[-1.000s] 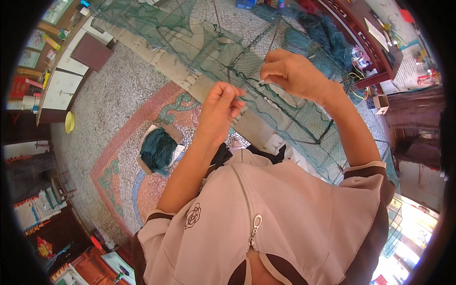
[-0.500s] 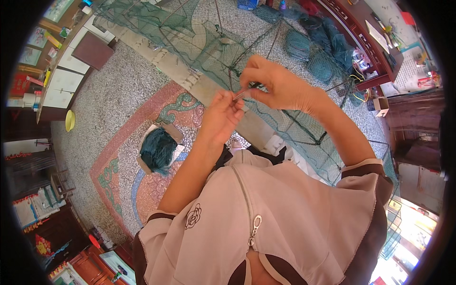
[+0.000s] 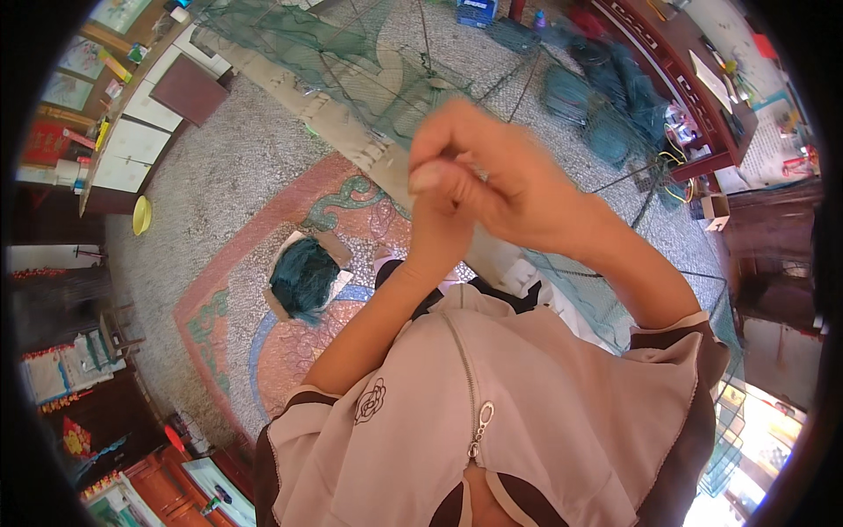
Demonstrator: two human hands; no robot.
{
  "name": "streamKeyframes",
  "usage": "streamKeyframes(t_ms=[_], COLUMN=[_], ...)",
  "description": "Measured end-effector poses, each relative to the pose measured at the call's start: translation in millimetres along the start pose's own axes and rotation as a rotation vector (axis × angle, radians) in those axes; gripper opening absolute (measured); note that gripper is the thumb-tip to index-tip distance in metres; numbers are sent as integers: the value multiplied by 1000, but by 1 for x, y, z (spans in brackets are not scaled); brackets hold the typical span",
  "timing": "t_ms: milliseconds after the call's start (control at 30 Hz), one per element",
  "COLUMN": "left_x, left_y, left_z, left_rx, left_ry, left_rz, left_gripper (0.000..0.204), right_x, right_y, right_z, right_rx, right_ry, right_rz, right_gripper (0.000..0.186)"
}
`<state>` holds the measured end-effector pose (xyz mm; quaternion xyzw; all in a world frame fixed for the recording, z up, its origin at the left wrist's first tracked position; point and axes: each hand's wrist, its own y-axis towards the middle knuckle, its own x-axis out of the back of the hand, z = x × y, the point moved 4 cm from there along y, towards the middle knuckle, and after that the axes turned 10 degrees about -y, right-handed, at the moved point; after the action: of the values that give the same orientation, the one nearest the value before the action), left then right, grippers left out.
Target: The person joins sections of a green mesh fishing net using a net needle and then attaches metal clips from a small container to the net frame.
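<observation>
My right hand (image 3: 505,180) is raised at the middle of the view, its thumb and index finger brought together and slightly blurred. Whatever lies between those fingers is too hidden to name. Directly below and touching it is my left hand (image 3: 436,230), whose fingers are covered by the right one. Behind both hands, a green net (image 3: 329,44) with dark ribs and cords stretches diagonally across the floor. To the left, an open cardboard box (image 3: 275,303) holds a bundle of dark teal netting (image 3: 303,277).
More teal netting (image 3: 606,132) lies heaped by the dark red cabinet (image 3: 667,79) at upper right. A blue box (image 3: 476,10) stands at the top. White cabinets (image 3: 132,154) line the left, near a yellow basin (image 3: 141,215). A small carton (image 3: 716,212) sits far right.
My right hand has moved left and turned, now overlapping my left hand. My left hand has shifted slightly right and down. The thin item seen between the fingers is now hidden.
</observation>
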<state>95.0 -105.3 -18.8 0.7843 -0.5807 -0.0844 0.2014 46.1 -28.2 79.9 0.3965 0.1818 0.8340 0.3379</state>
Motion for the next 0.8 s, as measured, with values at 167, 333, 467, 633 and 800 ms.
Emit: streamKeyframes(t_ms=[167,333,467,633,800], left_x=[-2,14,17,27,25], left_y=[6,18,27,18,18], left_z=[7,13,12,28,33], left_rx=[33,228,250,500,552], left_ry=[-168,-439,-504,-723,-846], left_rz=[45,136,111,-39,-52], left_gripper=[18,22,21,16,14], right_x=[28,83,93,83,58], right_y=[23,39,29,10,-15], right_z=[22,15,-7,-21,-49], right_rx=[-262,5,-67,-205,-2], right_ry=[361,668,538,0,-626], right_rz=[-118,-336,-441,-258,187], right_gripper=[10,17,17,5,8])
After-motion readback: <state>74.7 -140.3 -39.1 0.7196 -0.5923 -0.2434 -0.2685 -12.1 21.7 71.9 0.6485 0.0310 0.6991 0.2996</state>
